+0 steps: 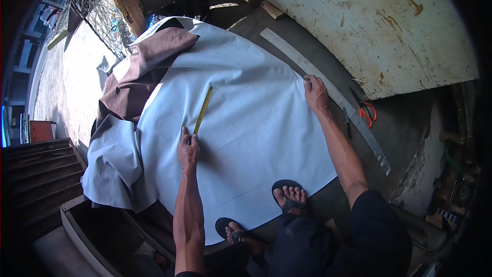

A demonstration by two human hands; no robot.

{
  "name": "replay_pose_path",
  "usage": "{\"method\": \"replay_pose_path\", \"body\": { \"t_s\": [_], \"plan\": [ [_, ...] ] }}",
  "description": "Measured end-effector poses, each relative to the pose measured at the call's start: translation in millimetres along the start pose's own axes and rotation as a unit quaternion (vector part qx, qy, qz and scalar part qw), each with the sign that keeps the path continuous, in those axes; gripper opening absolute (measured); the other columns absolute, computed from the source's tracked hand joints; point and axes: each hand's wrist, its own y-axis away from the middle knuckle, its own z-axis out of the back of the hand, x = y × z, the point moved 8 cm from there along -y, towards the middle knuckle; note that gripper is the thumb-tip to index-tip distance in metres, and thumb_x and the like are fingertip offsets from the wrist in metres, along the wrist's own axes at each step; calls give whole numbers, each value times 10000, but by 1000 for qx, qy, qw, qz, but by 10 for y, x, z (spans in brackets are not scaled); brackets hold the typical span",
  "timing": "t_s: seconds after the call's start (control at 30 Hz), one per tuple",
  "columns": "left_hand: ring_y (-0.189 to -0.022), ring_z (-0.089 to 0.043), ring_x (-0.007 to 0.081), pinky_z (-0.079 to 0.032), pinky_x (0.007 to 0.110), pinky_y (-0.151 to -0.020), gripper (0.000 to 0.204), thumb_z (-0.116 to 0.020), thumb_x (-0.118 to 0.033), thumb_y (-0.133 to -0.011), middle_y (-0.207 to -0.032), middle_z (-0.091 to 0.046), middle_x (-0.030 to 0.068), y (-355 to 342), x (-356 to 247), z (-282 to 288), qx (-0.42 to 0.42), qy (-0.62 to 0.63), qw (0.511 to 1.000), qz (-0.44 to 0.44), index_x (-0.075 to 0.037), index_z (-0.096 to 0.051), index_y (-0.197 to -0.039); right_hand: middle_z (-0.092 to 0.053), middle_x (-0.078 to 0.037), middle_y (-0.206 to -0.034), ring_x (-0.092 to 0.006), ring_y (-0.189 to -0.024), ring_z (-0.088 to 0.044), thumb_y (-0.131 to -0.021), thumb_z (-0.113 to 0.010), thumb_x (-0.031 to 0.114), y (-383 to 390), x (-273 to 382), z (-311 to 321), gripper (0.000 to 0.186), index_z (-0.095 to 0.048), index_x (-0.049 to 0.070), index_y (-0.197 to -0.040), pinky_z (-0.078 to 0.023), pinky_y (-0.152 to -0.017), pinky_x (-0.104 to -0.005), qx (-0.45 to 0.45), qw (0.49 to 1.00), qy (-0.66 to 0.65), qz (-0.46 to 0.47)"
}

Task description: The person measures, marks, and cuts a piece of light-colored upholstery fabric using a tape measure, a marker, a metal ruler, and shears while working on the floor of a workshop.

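Note:
A large pale sheet (pixel 241 138), with brown underside (pixel 133 82) showing in folds at the left, lies spread under my feet. My left hand (pixel 188 146) is closed on a tape measure (pixel 190 139), whose yellow blade (pixel 203 107) reaches up across the sheet. My right hand (pixel 315 91) grips the sheet's right edge with fingers bent. Just right of it a long metal straightedge (pixel 300 61) lies on the dark floor (pixel 410 133). Beside that are orange-handled scissors (pixel 370 115) and a slim dark tool (pixel 347 123), too small to identify.
A stained white board (pixel 369 20) fills the back right. A wooden slatted structure (pixel 36 174) and an open box (pixel 72 215) stand at lower left. Netting (pixel 110 15) and a timber post (pixel 125 0) are at back left; clutter lines the right wall.

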Motion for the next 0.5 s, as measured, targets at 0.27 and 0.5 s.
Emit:
{"method": "replay_pose_path", "body": {
  "t_s": [0.27, 0.5],
  "plan": [
    [-1146, -620, 341, -486, 392, -914, 348, -561, -331, -939, -1548, -417, -4, -14, 216, 99, -38, -16, 999, -33, -7, -685, -972, -370, -99, -1573, -325, -1469, -306, -992, -487, 513, 1878, 1233, -506, 554, -498, 202, -1449, -218, -1187, -567, 301, 879, 60, 364],
    [-1116, -630, 360, -481, 417, -940, 389, -517, -346, -958, -1554, -403, 8, -6, 43, 21, 51, -61, 996, -29, -27, -665, -1126, -288, -58, -1620, -309, -1502, -225, -1035, -361, 491, 718, 192, -165, 593, -328, 197, -1550, -121, -1212, -563, 81, 958, 254, 103]
  ]
}}
